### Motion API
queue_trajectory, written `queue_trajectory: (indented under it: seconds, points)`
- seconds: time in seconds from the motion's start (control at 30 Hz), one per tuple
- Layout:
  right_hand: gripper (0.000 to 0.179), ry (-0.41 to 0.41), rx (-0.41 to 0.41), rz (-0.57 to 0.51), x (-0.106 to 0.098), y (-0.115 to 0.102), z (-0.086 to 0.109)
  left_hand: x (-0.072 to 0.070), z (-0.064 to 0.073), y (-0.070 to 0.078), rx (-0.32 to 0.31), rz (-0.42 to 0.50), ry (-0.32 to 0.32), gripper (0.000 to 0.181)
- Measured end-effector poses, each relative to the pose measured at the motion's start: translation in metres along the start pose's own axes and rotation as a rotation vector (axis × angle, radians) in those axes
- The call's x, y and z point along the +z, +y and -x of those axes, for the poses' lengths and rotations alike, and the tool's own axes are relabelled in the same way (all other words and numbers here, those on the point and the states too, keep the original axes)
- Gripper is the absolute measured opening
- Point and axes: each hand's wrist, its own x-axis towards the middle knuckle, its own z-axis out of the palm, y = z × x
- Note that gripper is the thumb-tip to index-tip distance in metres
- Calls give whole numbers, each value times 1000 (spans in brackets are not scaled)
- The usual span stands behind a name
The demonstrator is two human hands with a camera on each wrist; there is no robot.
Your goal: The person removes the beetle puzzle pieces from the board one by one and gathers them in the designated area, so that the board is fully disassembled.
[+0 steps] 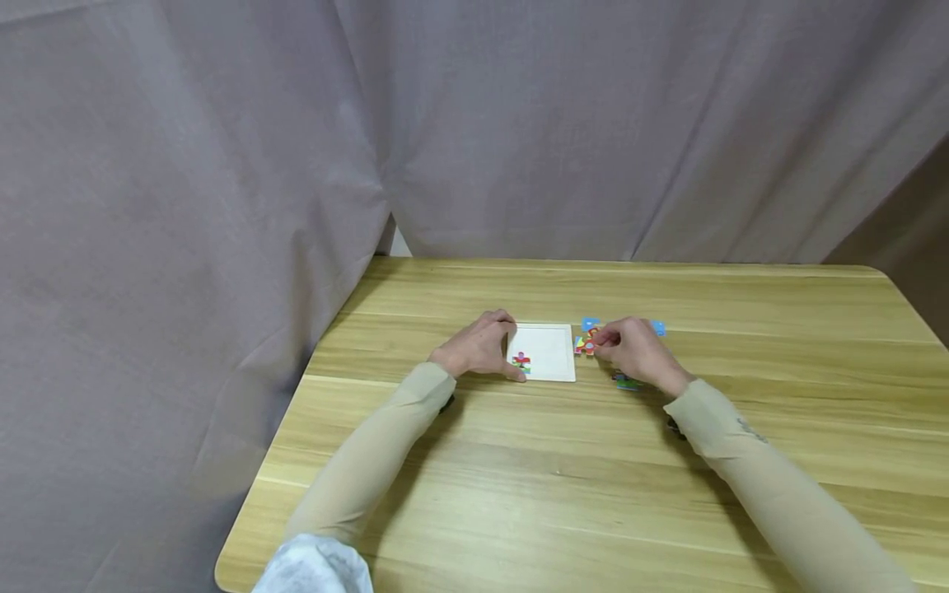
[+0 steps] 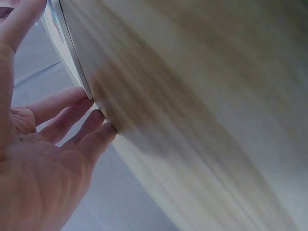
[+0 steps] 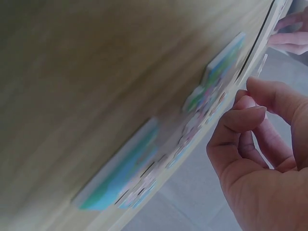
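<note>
A white square puzzle tray (image 1: 550, 346) lies on the table. One jigsaw piece (image 1: 522, 362) with a red and purple flower sits in its near left corner. My left hand (image 1: 480, 344) holds the tray at its left side, thumb at the near edge and fingers around the far corner; the left wrist view shows fingertips right at the tray's corner (image 2: 89, 96). Just right of the tray, my right hand (image 1: 639, 352) pinches a red and yellow jigsaw piece (image 1: 582, 346) between thumb and fingertips. The right wrist view hides most of that piece behind the fingers.
Loose jigsaw pieces lie around and under my right hand: a blue one (image 1: 590, 324) behind it, another blue one (image 1: 658, 328) to the right, a green one (image 1: 627, 383) in front. Behind the wooden table (image 1: 519, 478) hangs a grey curtain (image 1: 519, 132).
</note>
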Motion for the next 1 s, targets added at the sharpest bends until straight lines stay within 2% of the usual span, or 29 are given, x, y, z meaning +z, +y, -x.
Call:
queue_trajectory:
  seconds: [0.5, 0.77, 1.0]
  points:
    - [7, -38, 8, 28, -4, 6, 0, -1, 1, 0, -3, 26, -2, 92]
    - [9, -67, 55, 49, -4, 6, -1, -1, 1, 0, -13, 17, -8, 93]
    - [10, -68, 42, 53, -5, 4, -1, -2, 2, 1, -26, 13, -14, 94]
